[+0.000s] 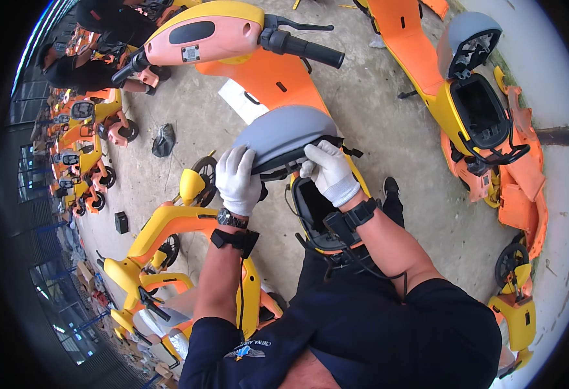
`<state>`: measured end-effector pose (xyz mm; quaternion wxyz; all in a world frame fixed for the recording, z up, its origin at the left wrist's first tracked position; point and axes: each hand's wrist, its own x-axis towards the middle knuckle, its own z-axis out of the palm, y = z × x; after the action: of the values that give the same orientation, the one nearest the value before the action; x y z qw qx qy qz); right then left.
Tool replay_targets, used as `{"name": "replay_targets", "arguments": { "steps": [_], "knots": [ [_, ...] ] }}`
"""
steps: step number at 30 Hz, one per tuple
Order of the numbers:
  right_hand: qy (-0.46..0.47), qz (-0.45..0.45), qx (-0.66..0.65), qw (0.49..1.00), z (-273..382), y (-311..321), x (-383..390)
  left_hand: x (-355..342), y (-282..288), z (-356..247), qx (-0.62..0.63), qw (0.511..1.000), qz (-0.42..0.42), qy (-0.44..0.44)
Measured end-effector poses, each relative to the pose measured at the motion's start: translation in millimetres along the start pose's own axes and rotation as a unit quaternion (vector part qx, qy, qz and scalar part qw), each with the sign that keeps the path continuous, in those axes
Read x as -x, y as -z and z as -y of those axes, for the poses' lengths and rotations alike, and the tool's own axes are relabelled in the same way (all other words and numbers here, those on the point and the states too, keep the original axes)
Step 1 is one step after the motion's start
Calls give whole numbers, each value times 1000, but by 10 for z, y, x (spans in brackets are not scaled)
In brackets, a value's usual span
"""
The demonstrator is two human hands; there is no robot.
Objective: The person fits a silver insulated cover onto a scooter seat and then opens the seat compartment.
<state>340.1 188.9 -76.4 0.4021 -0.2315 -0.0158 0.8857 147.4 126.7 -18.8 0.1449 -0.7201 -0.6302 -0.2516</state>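
A grey helmet with a black rim is held between my two hands, its smooth dome turned up and away from me. My left hand, in a white glove, grips the left end of the rim. On the right side, my gloved right hand pinches the black edge near a dark strap. The inside of the helmet is hidden. Just below it, the scooter's black storage well stands uncovered. Beyond the helmet lie the scooter's orange footboard and its pink-and-yellow handlebar head.
To the right stands another scooter with an uncovered well and a grey helmet over it. Orange panels are piled by the wall. A yellow scooter is close on my left. Co-workers are at the far left.
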Motion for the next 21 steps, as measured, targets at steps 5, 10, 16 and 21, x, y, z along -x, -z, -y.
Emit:
{"name": "replay_targets", "arguments": {
  "steps": [5,10,16,21],
  "knots": [
    [24,18,122,992,194,-142,53,-245,-103,-195,11,999,9,-45],
    [54,14,271,961,268,-129,50,-499,-234,-358,19,997,35,-72],
    [-17,-11,207,978,126,25,4,-636,-247,-426,-1,992,92,-89],
    [-15,-65,-99,993,48,75,-112,-659,-222,-453,-9,993,83,-89]
  ]
}}
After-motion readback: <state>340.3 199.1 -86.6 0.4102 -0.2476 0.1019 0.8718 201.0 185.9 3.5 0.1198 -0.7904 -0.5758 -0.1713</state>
